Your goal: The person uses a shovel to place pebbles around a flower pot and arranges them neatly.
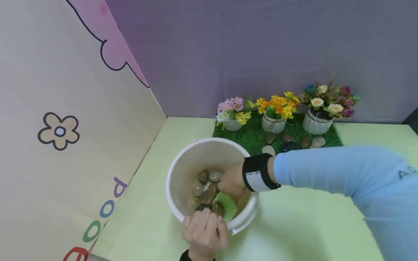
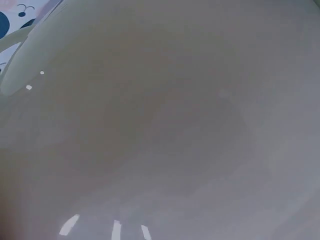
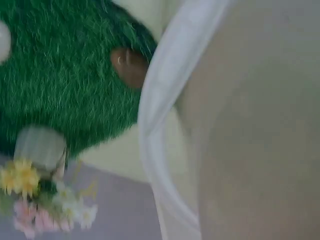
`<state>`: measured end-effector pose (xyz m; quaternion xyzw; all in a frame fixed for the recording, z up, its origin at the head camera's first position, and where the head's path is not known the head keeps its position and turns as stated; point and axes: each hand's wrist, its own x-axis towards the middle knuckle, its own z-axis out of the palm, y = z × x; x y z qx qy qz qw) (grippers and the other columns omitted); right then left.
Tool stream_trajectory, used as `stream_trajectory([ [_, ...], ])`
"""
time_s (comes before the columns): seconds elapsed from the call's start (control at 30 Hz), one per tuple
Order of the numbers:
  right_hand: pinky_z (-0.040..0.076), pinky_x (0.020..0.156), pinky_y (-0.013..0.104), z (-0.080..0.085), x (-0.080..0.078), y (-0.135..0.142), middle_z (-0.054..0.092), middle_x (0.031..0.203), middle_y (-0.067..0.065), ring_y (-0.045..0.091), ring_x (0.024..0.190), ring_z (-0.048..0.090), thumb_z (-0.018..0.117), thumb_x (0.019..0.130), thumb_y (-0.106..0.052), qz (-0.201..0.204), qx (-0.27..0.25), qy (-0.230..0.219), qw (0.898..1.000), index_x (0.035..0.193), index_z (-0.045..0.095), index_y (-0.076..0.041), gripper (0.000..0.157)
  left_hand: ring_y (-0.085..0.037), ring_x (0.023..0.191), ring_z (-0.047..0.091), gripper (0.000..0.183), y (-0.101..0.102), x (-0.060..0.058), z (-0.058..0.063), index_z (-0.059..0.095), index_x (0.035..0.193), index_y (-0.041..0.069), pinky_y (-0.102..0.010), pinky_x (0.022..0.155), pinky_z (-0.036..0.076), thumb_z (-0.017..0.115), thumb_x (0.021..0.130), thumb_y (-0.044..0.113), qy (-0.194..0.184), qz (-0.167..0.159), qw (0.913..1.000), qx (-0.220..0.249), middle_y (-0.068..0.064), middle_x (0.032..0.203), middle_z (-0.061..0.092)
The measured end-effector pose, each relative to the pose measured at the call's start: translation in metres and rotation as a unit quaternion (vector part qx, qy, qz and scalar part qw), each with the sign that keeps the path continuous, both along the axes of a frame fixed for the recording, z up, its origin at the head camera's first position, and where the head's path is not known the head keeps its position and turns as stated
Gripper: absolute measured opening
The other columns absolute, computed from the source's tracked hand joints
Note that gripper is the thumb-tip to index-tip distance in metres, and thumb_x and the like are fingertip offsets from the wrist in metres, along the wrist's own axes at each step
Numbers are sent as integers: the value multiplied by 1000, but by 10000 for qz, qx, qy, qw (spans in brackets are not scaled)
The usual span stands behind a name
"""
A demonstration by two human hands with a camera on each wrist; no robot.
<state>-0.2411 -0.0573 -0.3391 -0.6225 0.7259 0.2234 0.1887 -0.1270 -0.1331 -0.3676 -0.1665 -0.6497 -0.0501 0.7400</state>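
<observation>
A white bucket (image 1: 177, 159) stands on the table with several smooth stones (image 1: 209, 194) lying inside it. My left hand (image 1: 204, 232) grips the bucket's near rim with curled fingers; the left wrist view shows only the glossy pale wall (image 2: 165, 125). From the right, my right hand (image 1: 232, 181) reaches down into the bucket, its fingers mostly hidden. A flat light-green piece (image 1: 227, 207) shows just below that hand; whether the hand holds it is hidden. In the right wrist view the bucket's rim (image 3: 155, 95) curves past, with no fingers visible.
Behind the bucket lies a green grass mat (image 1: 251, 139) bearing several stones (image 1: 289, 146). Potted flowers stand along its back: pink and white (image 1: 232, 112), orange and yellow (image 1: 275, 110), cream and red (image 1: 321, 105). A decorated wall panel (image 1: 107, 108) bounds the left side.
</observation>
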Motion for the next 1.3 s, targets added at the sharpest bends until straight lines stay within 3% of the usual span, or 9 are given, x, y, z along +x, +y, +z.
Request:
stream_trajectory([
  [0.2, 40, 46, 25, -3, -4, 6, 51, 55, -5, 10, 48, 44, 61, 79, -22, 17, -647, -229, 9976, 57, 49, -18, 26, -8, 38, 17, 28, 2, -9, 2, 29, 44, 15, -19, 45, 11, 40, 70, 12, -228, -10, 9997, 47, 5, 43, 27],
  [0.37, 41, 48, 23, 2, -8, 3, 56, 58, -5, 9, 49, 48, 58, 83, -23, -76, -1271, -921, 9876, 58, 51, -17, 27, -9, 38, 15, 31, 0, -10, -1, 27, 45, 14, -21, 45, 11, 40, 73, 13, -353, 127, 9990, 236, 5, 44, 23],
  [0.5, 34, 44, 19, 11, -8, 4, 48, 53, -9, 5, 46, 42, 57, 83, -22, -384, -1408, -1316, 9805, 56, 44, -20, 30, -9, 38, 17, 30, 1, -7, -2, 27, 45, 14, -21, 44, 10, 40, 71, 13, -402, 250, 9986, 244, 4, 44, 25],
  [0.7, 31, 47, 15, 28, -11, 9, 41, 52, -11, 2, 47, 38, 54, 87, -19, -983, -1694, -2050, 9590, 59, 47, -18, 30, -9, 38, 16, 28, -1, -5, 1, 30, 46, 14, -21, 44, 12, 41, 72, 13, -715, 264, 9968, 252, 6, 44, 26],
  [0.9, 39, 56, 16, 36, -17, 11, 49, 61, -9, 2, 55, 44, 52, 90, -19, -1208, -2158, -1953, 9491, 69, 56, -15, 22, -10, 38, 22, 29, -4, -6, 1, 32, 48, 14, -22, 45, 14, 41, 76, 14, -1161, 259, 9926, 246, 6, 46, 29],
  [1.3, 34, 56, 17, 39, -18, 14, 41, 57, -9, 3, 53, 39, 53, 89, -20, -1571, -2342, -2149, 9350, 65, 52, -15, 25, -8, 38, 23, 25, -7, -4, 4, 33, 49, 15, -21, 44, 17, 42, 73, 15, -1630, 193, 9862, 214, 7, 46, 30],
])
